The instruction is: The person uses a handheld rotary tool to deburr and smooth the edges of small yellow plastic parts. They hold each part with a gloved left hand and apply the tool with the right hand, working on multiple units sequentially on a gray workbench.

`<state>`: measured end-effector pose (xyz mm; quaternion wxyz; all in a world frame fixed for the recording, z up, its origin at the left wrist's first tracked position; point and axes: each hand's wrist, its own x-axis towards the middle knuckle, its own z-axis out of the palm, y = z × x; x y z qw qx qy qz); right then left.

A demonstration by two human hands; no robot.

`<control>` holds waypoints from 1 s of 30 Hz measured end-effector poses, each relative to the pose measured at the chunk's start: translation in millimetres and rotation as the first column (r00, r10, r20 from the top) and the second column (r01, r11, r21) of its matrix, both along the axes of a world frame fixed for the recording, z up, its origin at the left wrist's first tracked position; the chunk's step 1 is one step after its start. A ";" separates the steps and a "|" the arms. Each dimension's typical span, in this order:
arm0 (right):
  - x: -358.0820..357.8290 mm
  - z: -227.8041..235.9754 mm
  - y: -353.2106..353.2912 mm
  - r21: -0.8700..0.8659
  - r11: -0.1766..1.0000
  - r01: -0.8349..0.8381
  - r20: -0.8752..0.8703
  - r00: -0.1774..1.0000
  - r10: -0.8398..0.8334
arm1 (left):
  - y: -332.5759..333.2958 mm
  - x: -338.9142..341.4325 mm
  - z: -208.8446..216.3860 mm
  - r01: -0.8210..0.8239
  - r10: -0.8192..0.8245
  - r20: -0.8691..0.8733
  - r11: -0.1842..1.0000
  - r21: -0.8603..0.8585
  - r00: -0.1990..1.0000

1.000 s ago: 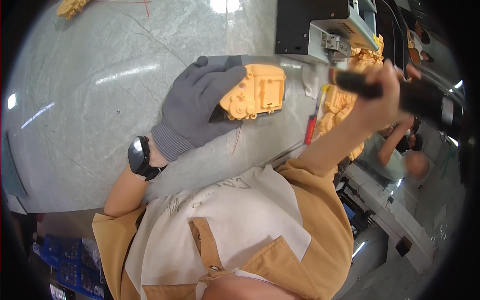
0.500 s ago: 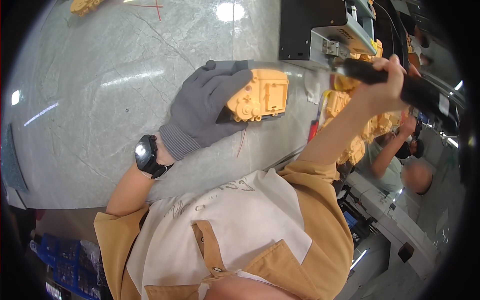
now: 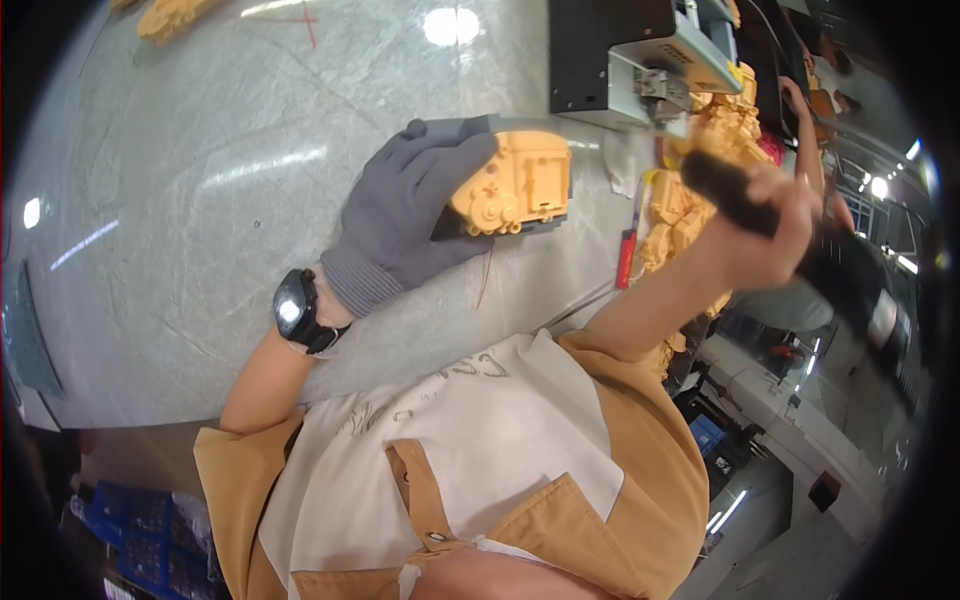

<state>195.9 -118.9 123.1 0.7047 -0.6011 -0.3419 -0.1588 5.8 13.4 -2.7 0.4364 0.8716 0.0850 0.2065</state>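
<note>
My gloved left hand (image 3: 400, 205) is wrapped round the left side of an orange plastic housing (image 3: 540, 175). The part has a rectangular recess and several round bosses, and sits in a dark grey holder (image 3: 556, 228) on the table. Out to the right, my bare right hand (image 3: 775, 235) grips a black cylindrical tool (image 3: 718, 185) that looks like an electric screwdriver. It is held tilted and blurred by motion, with its front end toward the machine; its tip cannot be made out.
A black and silver machine (image 3: 610, 65) stands at the far right of the grey table (image 3: 240, 230). Many orange housings (image 3: 672, 210) are heaped beyond it, near a red marker-like stick (image 3: 625, 262). More orange parts (image 3: 172, 18) lie far left. Another person's arm (image 3: 805, 140) shows at right.
My right hand has moved the black tool back toward me, away from the machine's front. My left hand stays on the orange housing. The view has shifted slightly.
</note>
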 end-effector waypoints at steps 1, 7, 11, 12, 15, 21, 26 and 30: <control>11.5 1.4 7.1 0.088 0.996 -0.017 -0.027 0.999 0.020 | -0.7 1.0 1.0 0.001 -0.001 0.015 1.000 0.001 1.000; 47.8 2.5 27.0 0.178 0.983 -0.039 -0.007 0.999 0.040 | -1.5 2.0 3.6 -0.007 0.008 -0.014 1.000 0.021 1.000; 55.0 -8.6 32.4 0.010 0.997 0.071 -0.002 0.997 -0.071 | -2.7 4.3 7.3 0.000 0.001 -0.053 1.000 0.016 0.999; 53.5 -10.5 31.1 0.033 0.998 0.046 -0.041 0.998 -0.044 | -4.0 3.3 7.5 0.001 0.000 -0.057 1.000 0.011 0.998; 51.5 -13.3 26.8 0.068 0.997 -0.048 -0.133 0.989 0.057 | -4.5 7.8 5.2 -0.016 0.017 -0.006 0.998 0.058 1.000; -43.3 -18.0 -9.7 0.115 0.935 -0.336 -0.186 0.917 0.353 | 1.4 1.0 -3.1 -0.008 0.005 0.069 0.999 0.031 0.998; -87.1 -2.8 -6.0 0.043 0.765 -0.643 -0.162 0.751 0.640 | 0.9 -0.1 0.1 -0.011 0.009 0.049 1.000 0.025 0.999; -100.6 -13.1 6.5 0.102 0.802 -0.589 -0.219 0.773 0.595 | 1.6 -2.1 -0.9 0.005 -0.006 0.030 1.000 0.021 1.000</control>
